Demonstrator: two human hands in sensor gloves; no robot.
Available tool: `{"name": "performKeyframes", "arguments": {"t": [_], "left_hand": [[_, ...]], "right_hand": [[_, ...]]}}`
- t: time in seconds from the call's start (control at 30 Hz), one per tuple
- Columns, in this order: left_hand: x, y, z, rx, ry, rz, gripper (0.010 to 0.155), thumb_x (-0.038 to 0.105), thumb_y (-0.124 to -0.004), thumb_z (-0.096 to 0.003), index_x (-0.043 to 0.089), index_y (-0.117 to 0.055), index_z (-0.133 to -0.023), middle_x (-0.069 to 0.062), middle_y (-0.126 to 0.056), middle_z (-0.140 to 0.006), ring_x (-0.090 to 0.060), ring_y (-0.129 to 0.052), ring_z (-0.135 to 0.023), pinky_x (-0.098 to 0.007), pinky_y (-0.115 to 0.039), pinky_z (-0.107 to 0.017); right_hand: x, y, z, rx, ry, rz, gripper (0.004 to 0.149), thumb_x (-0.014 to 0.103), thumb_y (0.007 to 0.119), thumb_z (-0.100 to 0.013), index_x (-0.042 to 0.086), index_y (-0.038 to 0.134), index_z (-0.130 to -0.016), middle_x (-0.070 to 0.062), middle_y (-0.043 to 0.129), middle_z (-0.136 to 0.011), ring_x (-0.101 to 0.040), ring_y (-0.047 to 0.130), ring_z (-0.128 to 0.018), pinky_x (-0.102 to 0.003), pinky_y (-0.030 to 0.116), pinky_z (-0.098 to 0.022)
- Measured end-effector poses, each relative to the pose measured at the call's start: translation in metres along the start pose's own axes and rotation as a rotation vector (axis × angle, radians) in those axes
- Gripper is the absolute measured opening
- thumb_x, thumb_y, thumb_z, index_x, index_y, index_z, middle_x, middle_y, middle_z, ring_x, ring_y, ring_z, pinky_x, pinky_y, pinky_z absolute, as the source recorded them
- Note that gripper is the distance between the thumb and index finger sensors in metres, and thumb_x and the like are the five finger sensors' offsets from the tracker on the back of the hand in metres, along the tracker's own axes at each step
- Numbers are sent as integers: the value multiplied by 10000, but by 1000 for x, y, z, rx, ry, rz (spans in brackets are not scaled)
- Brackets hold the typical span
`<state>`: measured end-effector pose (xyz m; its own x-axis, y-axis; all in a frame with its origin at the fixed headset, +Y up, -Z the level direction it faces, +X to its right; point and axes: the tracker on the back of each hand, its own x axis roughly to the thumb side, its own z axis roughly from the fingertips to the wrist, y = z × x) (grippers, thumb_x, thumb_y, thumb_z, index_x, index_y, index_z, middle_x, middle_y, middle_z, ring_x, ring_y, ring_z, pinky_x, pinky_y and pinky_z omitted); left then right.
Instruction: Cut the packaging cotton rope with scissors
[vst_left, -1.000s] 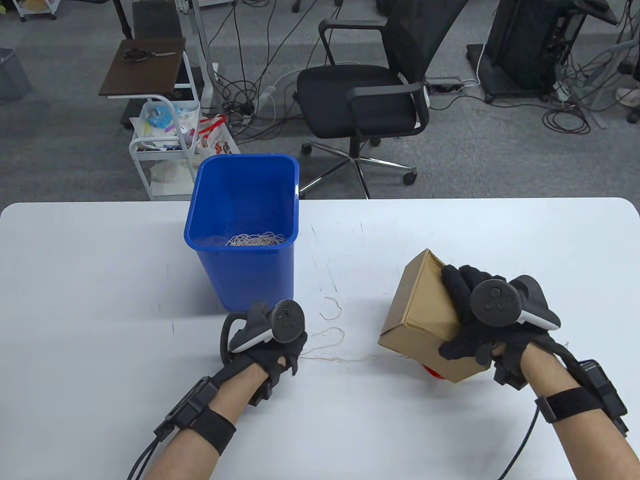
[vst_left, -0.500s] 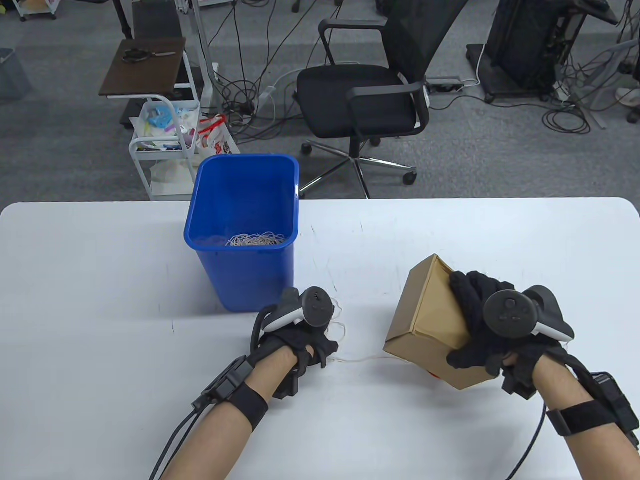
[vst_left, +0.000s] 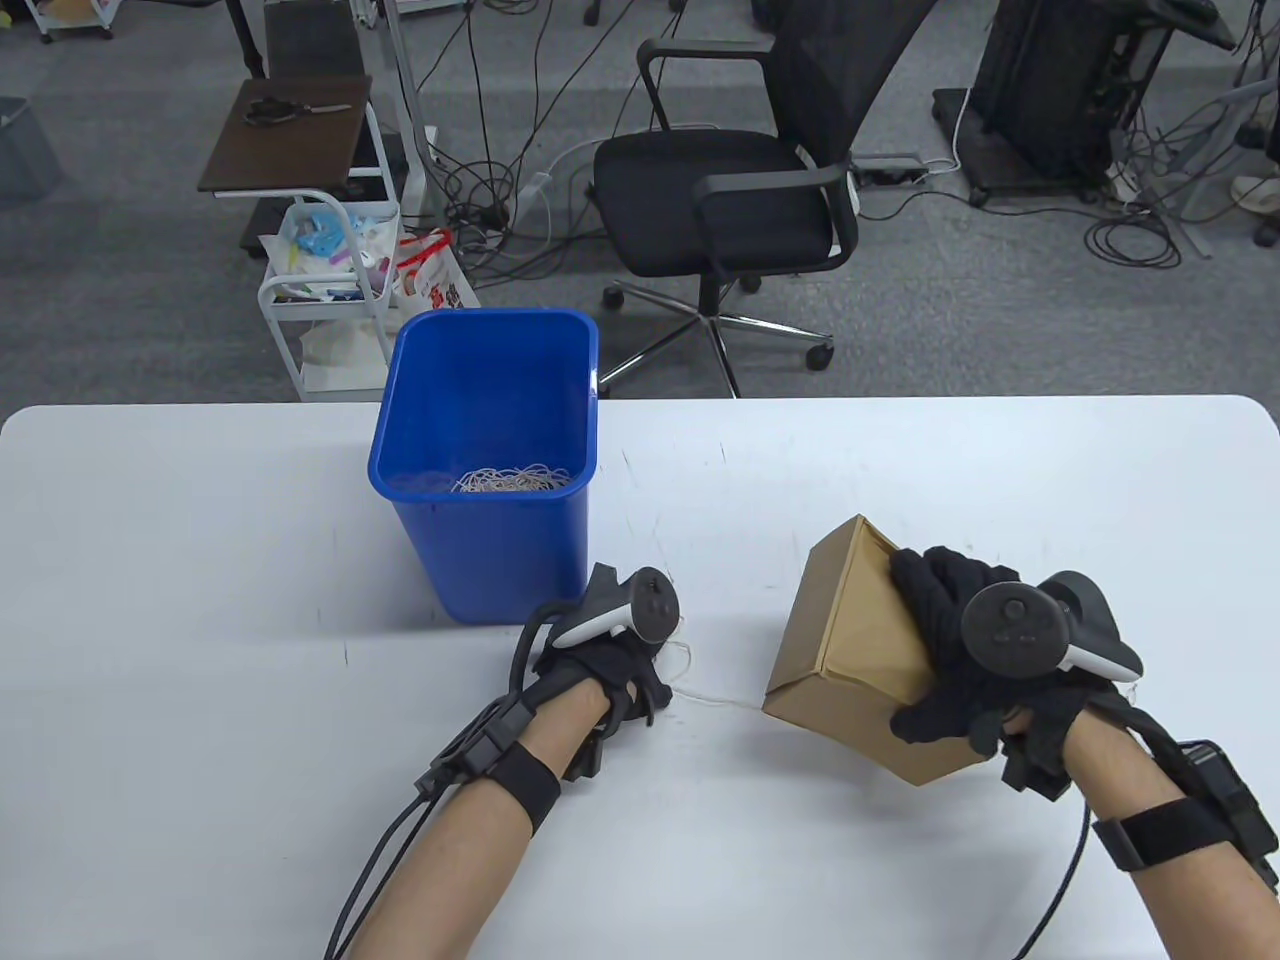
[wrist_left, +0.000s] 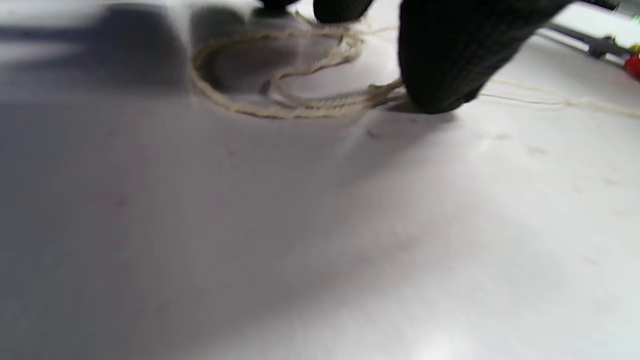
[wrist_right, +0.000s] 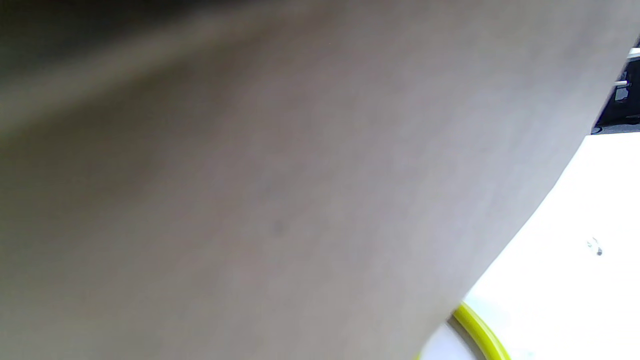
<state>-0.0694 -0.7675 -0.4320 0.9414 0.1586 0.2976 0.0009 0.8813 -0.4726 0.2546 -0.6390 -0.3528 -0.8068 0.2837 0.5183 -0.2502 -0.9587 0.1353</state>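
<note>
a white table (vst_left: 200, 600) carries a blue bin (vst_left: 485, 520) standing upright left of centre. just beside the bin's near right corner, loops of cotton rope (wrist_left: 280, 97) lie on the tabletop, one strand trailing right toward a cardboard box (vst_left: 850, 640).

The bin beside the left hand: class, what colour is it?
Blue: the bin shows best in the table view.

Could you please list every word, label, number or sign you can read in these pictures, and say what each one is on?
No text here can be read.
The red and white bag beside the cart on the floor bears print, too small to read.
The cardboard box, held by the right hand, shows no print.
The blue bin shows no label.
</note>
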Motion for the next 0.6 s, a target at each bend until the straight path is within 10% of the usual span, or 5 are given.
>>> {"name": "performKeyframes", "arguments": {"t": [0.23,0.6], "left_hand": [[21,-5,9,154,-50,-175,404,341,-850,-460,234,-818,-849,-65,-768,-959,-377,-694,-954,-623,-568,-756],[43,-14,8,146,-29,-414,390,389,-798,-460,172,-803,-784,-76,-814,-858,-371,-762,-863,-613,-611,-737]], "right_hand": [[2,1,-1,5,-4,6,1341,688,947,-247,41,106,-1067,-412,203,-1059,-719,346,-896,-879,261,-603],[10,-7,5,-22,-13,17,1338,690,946,-247,41,112,-1068,-412,207,-1059,-718,349,-896,-880,267,-601]]}}
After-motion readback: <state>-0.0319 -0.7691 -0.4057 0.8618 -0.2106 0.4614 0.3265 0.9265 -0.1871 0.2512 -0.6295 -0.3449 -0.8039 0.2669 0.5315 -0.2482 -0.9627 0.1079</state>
